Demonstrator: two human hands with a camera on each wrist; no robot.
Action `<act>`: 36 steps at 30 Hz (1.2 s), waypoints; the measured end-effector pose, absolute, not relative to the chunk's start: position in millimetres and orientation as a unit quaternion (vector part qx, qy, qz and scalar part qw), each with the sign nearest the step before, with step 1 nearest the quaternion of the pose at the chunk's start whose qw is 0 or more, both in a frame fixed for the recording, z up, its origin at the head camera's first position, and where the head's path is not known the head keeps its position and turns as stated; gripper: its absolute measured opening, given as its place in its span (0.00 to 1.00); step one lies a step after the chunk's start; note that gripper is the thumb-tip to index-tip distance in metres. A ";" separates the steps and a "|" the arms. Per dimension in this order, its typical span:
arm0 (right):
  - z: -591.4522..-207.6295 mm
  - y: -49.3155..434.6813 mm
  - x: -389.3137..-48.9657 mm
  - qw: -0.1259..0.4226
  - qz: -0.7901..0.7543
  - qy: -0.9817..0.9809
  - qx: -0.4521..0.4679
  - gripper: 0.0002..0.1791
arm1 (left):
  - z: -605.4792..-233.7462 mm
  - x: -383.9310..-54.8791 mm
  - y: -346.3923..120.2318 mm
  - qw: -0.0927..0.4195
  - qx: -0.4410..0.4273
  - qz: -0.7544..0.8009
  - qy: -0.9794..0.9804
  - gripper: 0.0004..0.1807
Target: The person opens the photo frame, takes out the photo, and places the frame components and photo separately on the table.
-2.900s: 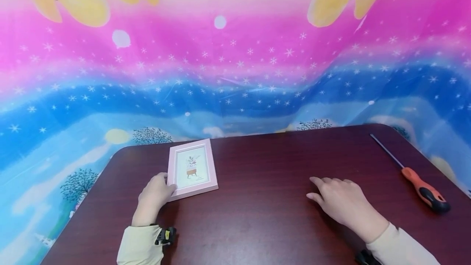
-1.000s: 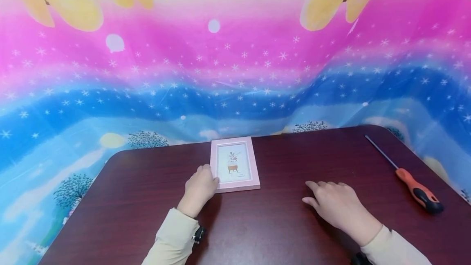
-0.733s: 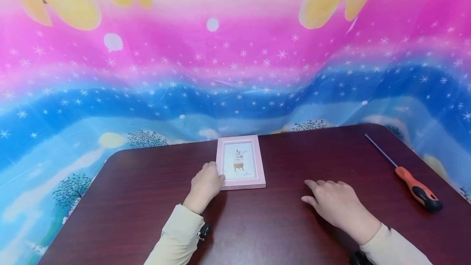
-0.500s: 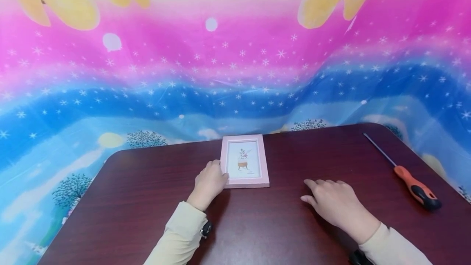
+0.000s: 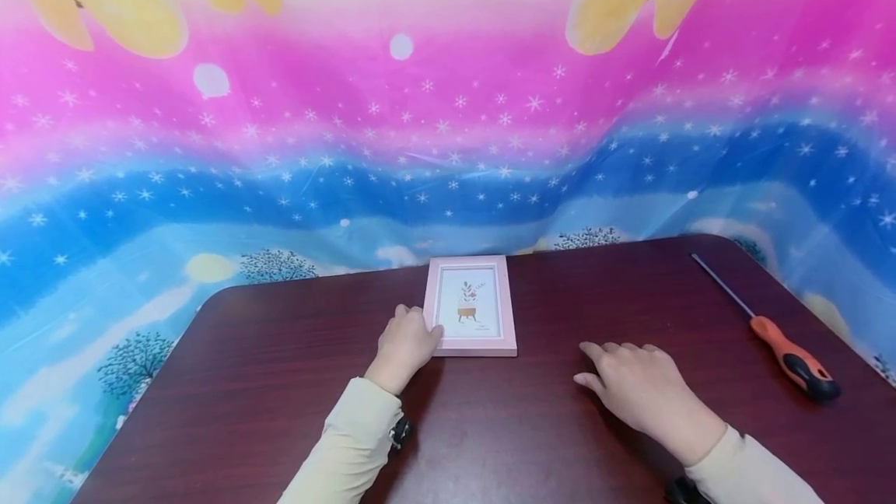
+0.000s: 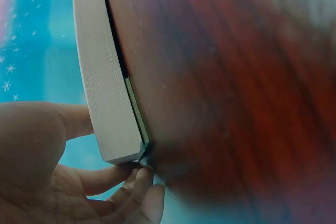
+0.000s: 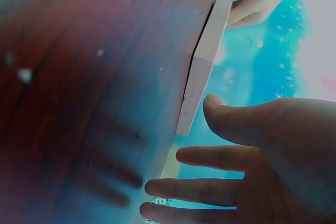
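Note:
A pink picture frame with a drawing of a potted plant lies face up near the table's back edge. My left hand grips its left side, thumb over the near left corner. In the left wrist view, the thumb lies on the frame's face and the fingers curl at its edge and underside. To the right, my right hand hovers low over the table, fingers loosely extended and holding nothing. The right wrist view shows those fingers spread apart, beyond them the frame and the left hand.
At the right of the dark red-brown table lies a screwdriver with an orange and black handle, its shaft pointing to the back. A colourful printed cloth hangs behind the table.
My left hand has slid the picture frame from the left to the middle of the table's back edge, straightening it slightly. The right hand has stayed nearly still.

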State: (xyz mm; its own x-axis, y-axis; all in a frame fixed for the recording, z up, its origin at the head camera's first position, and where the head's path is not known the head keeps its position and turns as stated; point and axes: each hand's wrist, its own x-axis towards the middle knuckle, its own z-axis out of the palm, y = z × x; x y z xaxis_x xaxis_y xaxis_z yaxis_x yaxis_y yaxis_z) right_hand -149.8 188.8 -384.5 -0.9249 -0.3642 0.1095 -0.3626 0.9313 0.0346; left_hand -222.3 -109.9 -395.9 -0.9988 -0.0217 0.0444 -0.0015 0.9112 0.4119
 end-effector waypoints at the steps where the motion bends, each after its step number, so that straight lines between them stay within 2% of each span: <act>1: -384.4 189.1 -149.7 0.056 -0.007 -0.981 0.185 0.26 | -396.4 -222.7 -109.8 0.022 0.006 -0.209 -0.978 0.24; 14: -383.8 190.1 -151.2 0.040 -0.005 -0.982 0.183 0.27 | -390.0 -227.2 -109.9 0.016 0.008 -0.205 -0.979 0.22; 22: -384.9 190.7 -150.7 0.034 -0.004 -0.982 0.187 0.27 | -384.7 -220.9 -107.3 0.042 0.005 -0.160 -0.986 0.16; 30: -386.0 191.9 -150.7 0.044 -0.003 -0.981 0.188 0.26 | -380.0 -218.3 -103.8 0.071 -0.009 -0.107 -0.992 0.27; 36: -385.8 191.8 -150.5 0.040 -0.003 -0.982 0.187 0.26 | -373.6 -217.2 -102.1 0.113 -0.020 -0.104 -0.988 0.19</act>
